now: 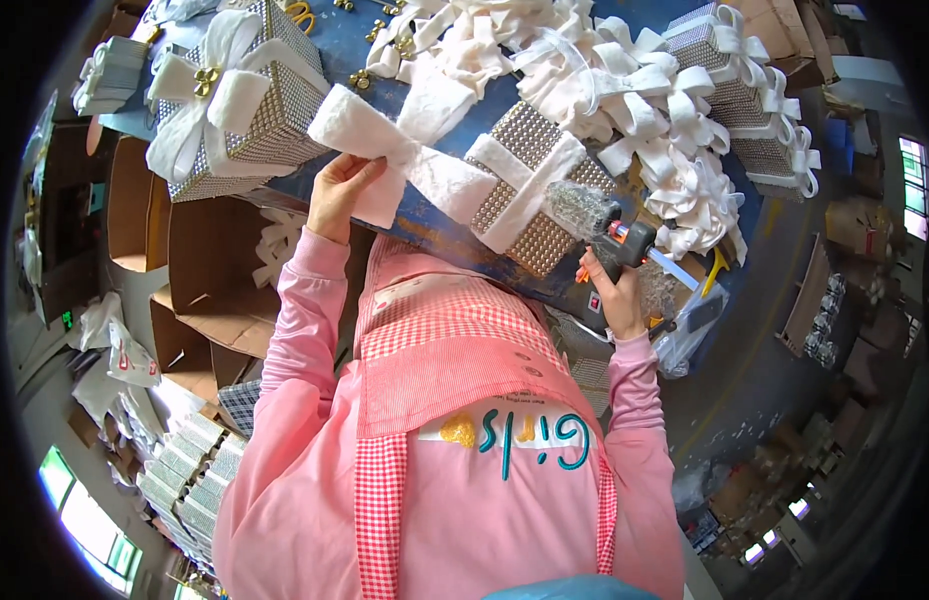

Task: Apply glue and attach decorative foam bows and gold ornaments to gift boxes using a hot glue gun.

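My left hand (336,192) pinches one loop of a large white fluffy bow (416,158) between thumb and fingers. The bow spreads over the blue table, its right side lying against a silver beaded box (540,238). White fluffy ribbon crosses that box. In my right hand (618,298) is a dark hot glue gun (629,246) with a pale glue stick (674,270) in its back. Its front end, coated in stringy glue (581,207), points left over the box's ribbon. Whether the tip touches the ribbon, I cannot tell.
Another beaded box (294,105) with a white bow and gold bell stands at left. Several ribboned boxes (729,70) line the right. White bows (684,200) are heaped at the back and right. Gold bells (359,79) lie behind my bow; cardboard boxes (219,265) stand below left.
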